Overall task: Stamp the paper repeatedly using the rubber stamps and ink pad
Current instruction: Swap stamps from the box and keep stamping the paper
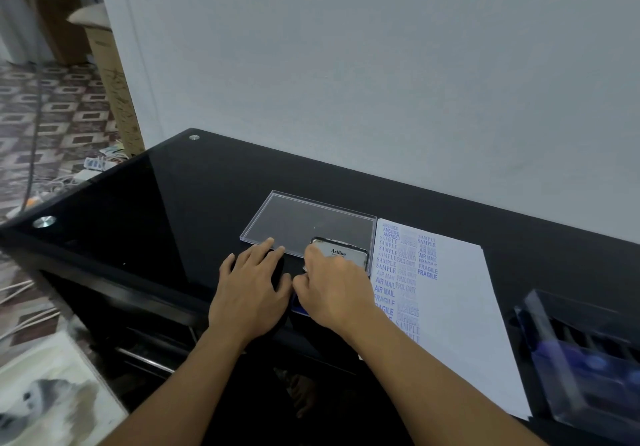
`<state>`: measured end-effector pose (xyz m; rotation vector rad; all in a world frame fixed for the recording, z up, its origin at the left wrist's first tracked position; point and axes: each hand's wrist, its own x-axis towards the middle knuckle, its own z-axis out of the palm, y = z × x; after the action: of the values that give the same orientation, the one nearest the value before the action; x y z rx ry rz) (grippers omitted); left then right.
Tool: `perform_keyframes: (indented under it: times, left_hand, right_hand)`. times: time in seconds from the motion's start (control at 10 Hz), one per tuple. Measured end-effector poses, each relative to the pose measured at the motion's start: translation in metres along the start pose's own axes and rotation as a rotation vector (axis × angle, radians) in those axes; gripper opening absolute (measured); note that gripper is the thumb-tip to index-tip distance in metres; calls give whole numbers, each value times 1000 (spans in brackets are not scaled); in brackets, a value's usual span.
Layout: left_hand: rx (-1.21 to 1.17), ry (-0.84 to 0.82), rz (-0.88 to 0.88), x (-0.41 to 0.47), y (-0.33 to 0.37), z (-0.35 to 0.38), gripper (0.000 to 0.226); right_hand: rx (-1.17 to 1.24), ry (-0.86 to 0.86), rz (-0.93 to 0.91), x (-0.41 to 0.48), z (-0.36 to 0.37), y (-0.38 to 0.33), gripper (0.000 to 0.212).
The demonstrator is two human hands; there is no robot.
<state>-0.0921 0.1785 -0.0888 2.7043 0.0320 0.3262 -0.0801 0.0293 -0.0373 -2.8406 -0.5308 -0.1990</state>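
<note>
Plain pale grey wall (381,65) behind, evenly lit. Black glass-topped desk (180,196) against it, glossy, round metal studs (44,221) at far-left corners. Left: brown-and-cream patterned floor tiles (52,116), tall cardboard box (114,82) standing beside wall edge, tangle of white cables (86,168) on floor near desk.

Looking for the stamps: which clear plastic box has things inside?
The clear box right of the paper, holding blurred blue items; the flat tray left of it looks empty.
</note>
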Motion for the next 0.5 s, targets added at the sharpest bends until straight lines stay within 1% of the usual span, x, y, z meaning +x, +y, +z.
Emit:
perform_keyframes:
  times: [0.5]
  left_hand:
    - [11,-8,-1,0,-1,1,55]
  right_hand:
    - [8,17,-3,1,4,0,16]
